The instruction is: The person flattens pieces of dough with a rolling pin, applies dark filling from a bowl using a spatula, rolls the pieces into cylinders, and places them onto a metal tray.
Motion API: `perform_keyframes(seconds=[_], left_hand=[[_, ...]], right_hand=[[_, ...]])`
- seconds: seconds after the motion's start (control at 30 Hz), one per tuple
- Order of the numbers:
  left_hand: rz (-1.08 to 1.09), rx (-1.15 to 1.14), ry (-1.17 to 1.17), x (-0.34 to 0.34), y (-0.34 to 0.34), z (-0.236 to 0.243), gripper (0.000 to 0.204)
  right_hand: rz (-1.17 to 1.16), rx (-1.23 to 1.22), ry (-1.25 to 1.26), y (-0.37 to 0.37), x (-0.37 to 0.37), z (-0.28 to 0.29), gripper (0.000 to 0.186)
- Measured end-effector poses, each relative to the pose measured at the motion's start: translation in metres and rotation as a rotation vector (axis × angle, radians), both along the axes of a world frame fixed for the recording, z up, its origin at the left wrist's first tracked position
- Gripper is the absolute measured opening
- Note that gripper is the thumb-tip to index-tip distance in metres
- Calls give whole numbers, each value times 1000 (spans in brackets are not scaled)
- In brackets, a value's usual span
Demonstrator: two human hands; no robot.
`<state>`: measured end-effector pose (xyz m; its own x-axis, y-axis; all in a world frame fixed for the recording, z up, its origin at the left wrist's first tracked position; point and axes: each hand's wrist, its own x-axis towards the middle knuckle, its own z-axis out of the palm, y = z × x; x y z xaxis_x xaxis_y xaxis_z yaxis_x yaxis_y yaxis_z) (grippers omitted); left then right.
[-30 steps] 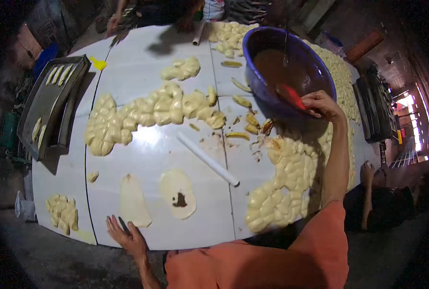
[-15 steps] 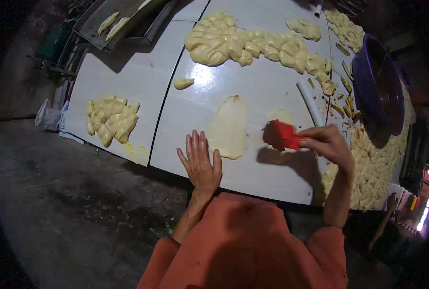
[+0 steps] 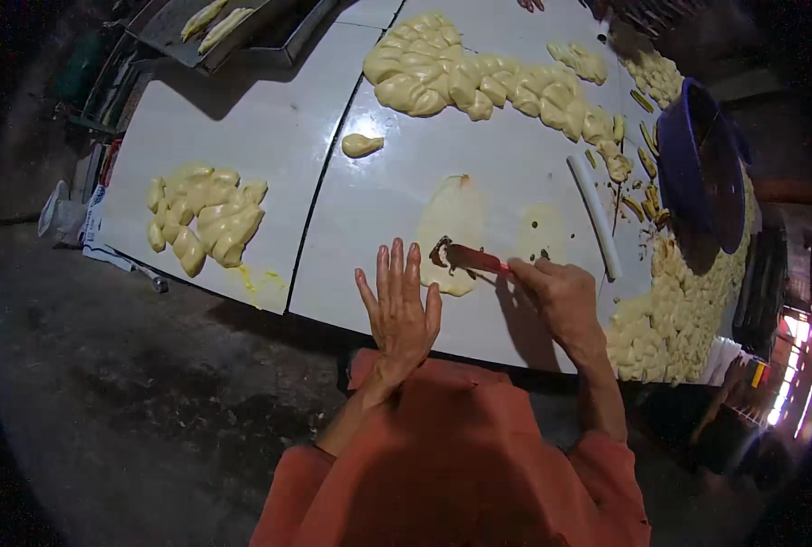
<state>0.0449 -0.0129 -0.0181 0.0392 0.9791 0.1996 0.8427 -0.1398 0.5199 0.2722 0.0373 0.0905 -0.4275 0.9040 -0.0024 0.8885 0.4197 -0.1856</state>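
A flattened, elongated sheet of pale dough (image 3: pixel 454 208) lies on the white table in front of me. My right hand (image 3: pixel 559 296) grips a red scraper (image 3: pixel 481 260), its tip smeared with dark brown filling and touching the lower part of the sheet. A ring-like smear of that filling (image 3: pixel 438 254) shows on the dough at the tip. My left hand (image 3: pixel 399 305) is open, fingers stretched out and slightly spread, beside the sheet's lower left edge. To the right of the sheet is a pale smear (image 3: pixel 541 226) with dark spots.
A white rolling pin (image 3: pixel 594 217) lies at right, near a purple tub (image 3: pixel 698 173) and yellow strips. Dough pieces sit in a left cluster (image 3: pixel 228 219), a far row (image 3: pixel 479 82) and a right mass (image 3: pixel 670 319). One lump (image 3: pixel 362 145) lies alone. Metal trays (image 3: pixel 242 41) stand far left.
My right hand has moved left, bringing the scraper from the pale smear onto the dough sheet, where dark filling now shows. My left hand has shifted slightly right. Another person's fingers appear at the far edge.
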Motion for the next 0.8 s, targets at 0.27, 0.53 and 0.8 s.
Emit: perform_keyframes(seconds=[0.27,0.53,0.8], left_hand=[[-10,-26,4,6,2,5,72],[45,-28,-62,6,2,12,74],[35,0,18,9,3,7,80]], right_hand=[[-180,11,132,-7,-20,5,17],[-241,-171,319,-13,1,-19,24],[-890,-610,1366,-9,118,-5,29]])
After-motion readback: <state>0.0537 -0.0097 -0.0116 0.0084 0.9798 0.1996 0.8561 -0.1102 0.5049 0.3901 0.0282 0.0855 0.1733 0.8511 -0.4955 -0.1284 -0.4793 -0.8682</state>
